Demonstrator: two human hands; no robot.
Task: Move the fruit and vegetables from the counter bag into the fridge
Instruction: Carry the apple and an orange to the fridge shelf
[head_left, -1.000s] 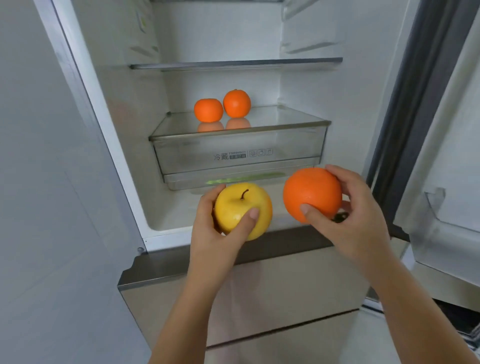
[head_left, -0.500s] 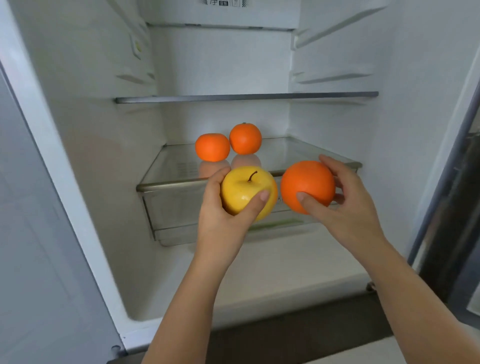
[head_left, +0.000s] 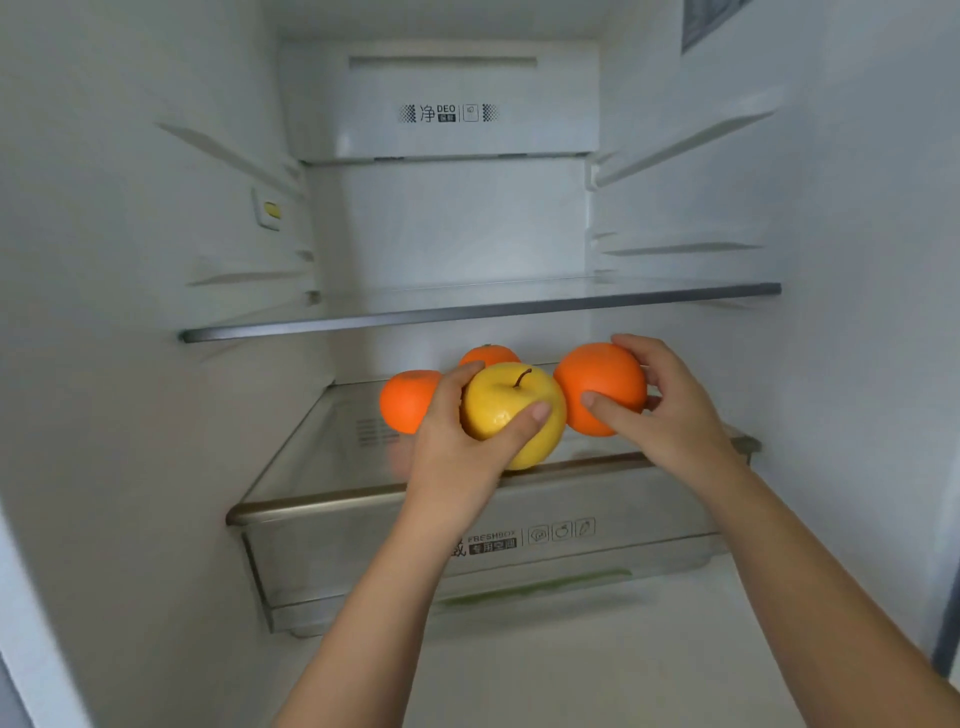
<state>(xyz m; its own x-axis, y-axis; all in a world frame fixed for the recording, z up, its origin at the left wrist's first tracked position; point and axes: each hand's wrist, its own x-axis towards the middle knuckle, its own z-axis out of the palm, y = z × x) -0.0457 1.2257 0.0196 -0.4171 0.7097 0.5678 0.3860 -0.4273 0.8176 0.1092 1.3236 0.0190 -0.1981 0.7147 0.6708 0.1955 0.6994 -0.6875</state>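
Observation:
My left hand (head_left: 457, 457) grips a yellow apple (head_left: 506, 402) with a brown stem, held over the front edge of the glass shelf (head_left: 322, 452) inside the open fridge. To its right my right hand (head_left: 675, 415) holds an orange (head_left: 597, 379) just above the same shelf. Two more oranges sit further back on the shelf: one (head_left: 408, 397) at the left, the other (head_left: 488, 356) mostly hidden behind the apple.
Under the glass shelf is a clear crisper drawer (head_left: 597, 509) marked FRESHBOX. A second glass shelf (head_left: 483, 309) spans the fridge above the fruit. White fridge walls close in on both sides, and the fridge floor (head_left: 597, 665) lies below.
Both hands have carried the apple and the orange up and deeper into the fridge, from below the drawer to over the glass shelf. The view has moved closer in.

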